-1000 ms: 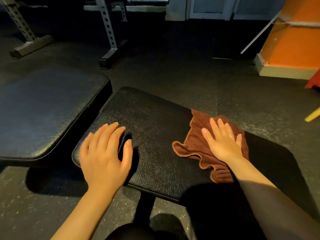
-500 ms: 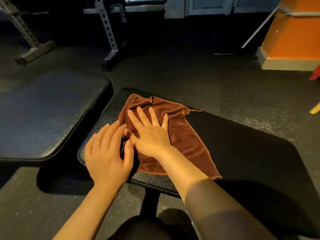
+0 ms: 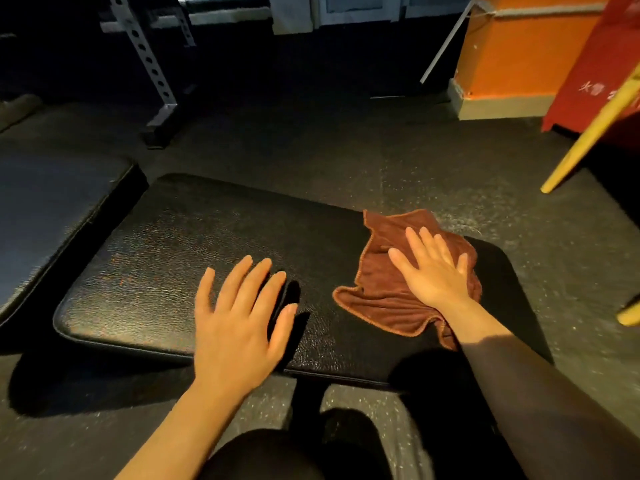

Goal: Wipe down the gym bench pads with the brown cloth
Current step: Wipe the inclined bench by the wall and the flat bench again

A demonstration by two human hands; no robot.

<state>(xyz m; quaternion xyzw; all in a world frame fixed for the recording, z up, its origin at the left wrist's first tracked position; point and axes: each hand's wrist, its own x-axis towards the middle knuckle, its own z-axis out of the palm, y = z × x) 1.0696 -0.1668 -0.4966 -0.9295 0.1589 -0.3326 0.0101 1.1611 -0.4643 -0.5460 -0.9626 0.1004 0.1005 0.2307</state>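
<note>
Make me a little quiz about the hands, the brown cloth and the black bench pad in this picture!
1. True or false: the right hand lies flat on the brown cloth.
2. Where on the bench pad is the cloth? A) left end B) right end C) hanging off the front
3. What does the left hand hold?

Key: 1 true. 2 B. 3 nothing; its fingers are spread over the pad.

On the black bench pad [image 3: 207, 244], the right hand [image 3: 429, 271] presses flat on the brown cloth [image 3: 381, 299] near its right end; the left hand [image 3: 235, 317] lies spread flat at its near edge.
</note>
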